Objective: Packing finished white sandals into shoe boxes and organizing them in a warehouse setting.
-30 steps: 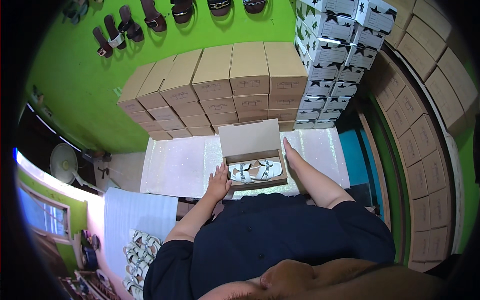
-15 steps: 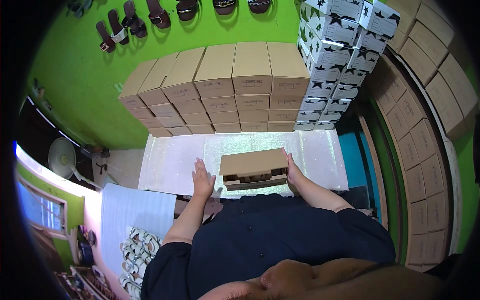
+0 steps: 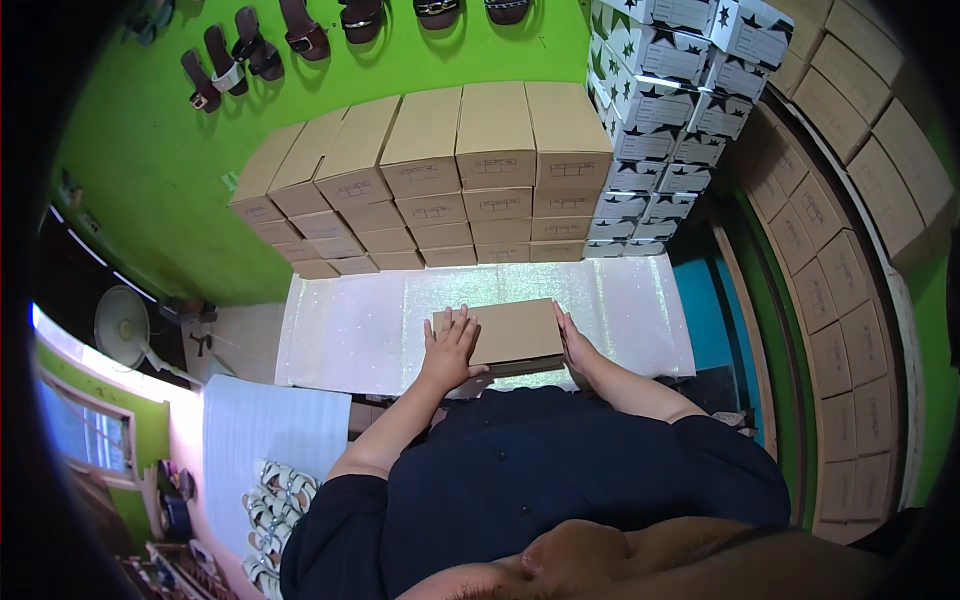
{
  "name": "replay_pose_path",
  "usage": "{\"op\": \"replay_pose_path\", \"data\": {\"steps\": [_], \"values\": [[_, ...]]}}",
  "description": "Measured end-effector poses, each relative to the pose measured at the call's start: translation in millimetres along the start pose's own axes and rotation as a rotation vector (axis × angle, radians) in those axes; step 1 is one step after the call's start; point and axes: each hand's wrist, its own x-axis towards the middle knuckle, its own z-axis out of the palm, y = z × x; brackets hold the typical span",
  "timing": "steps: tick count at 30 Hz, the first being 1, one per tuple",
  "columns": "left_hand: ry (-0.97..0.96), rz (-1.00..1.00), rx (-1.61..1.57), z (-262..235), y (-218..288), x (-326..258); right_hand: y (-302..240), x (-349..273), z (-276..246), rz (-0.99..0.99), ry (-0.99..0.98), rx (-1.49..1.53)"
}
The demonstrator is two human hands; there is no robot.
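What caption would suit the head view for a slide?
Both hands, left and right, rest on a closed brown box lying on a glittery sheet, before stacked boxes.

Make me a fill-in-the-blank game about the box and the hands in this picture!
1. The brown cardboard box under the hands has its lid ____.
2. The left hand lies flat on the ____ of the box.
3. The right hand rests against the box's ____ side.
4. The wall behind the stacked boxes is painted ____.

Missing words: shut; top; right; green
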Motion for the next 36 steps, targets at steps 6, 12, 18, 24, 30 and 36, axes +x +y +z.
{"op": "replay_pose_path", "data": {"steps": [6, 12, 18, 24, 30, 36], "values": [[0.04, 0.002, -0.005, 12.7, -8.4, 2.9, 2.1, -0.6, -5.6, 0.015, -0.004, -0.05], [-0.022, -0.009, -0.055, 39.6, -22.5, 0.4, -37.7, -25.2, 27.6, 0.131, 0.054, -0.21], [-0.009, 0.017, -0.083, 48.7, -34.3, -0.5, 11.5, -0.7, -24.2, -0.131, 0.216, -0.432], [0.0, 0.004, -0.109, 54.3, -49.3, -4.9, -12.5, -25.7, -3.7, -0.164, 0.296, -1.579], [0.024, 0.031, -0.158, 55.9, -70.5, -12.5, -25.8, -16.1, 8.3, -0.529, 0.165, -1.611], [0.019, 0.081, -0.18, 54.9, -93.9, -17.5, -48.6, -32.8, 41.8, -0.674, 0.045, -1.739]]}}
